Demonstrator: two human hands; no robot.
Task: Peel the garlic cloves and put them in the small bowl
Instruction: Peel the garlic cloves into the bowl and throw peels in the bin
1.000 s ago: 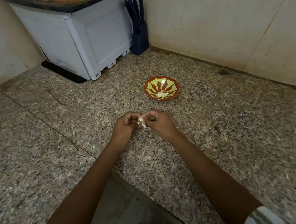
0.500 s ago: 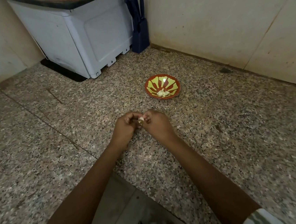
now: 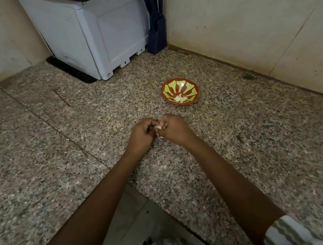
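A pale garlic clove (image 3: 158, 128) is pinched between the fingertips of my left hand (image 3: 140, 136) and my right hand (image 3: 174, 129), which meet just above the speckled granite counter (image 3: 80, 150). Loose papery skin hangs under the clove. Most of the clove is hidden by my fingers. Beyond my hands, slightly to the right, sits the small red bowl with a yellow-green pattern (image 3: 190, 86). Some peeled white cloves (image 3: 180, 98) lie at its near side.
A white appliance (image 3: 99, 33) stands at the back on a dark mat. A blue knife block (image 3: 156, 24) stands in the corner beside it. Tiled walls close the back and right. The counter's front edge cuts in near my body.
Both hands stay together on the clove with small finger movements. The view has shifted slightly; the hanging skin looks a little more pulled away.
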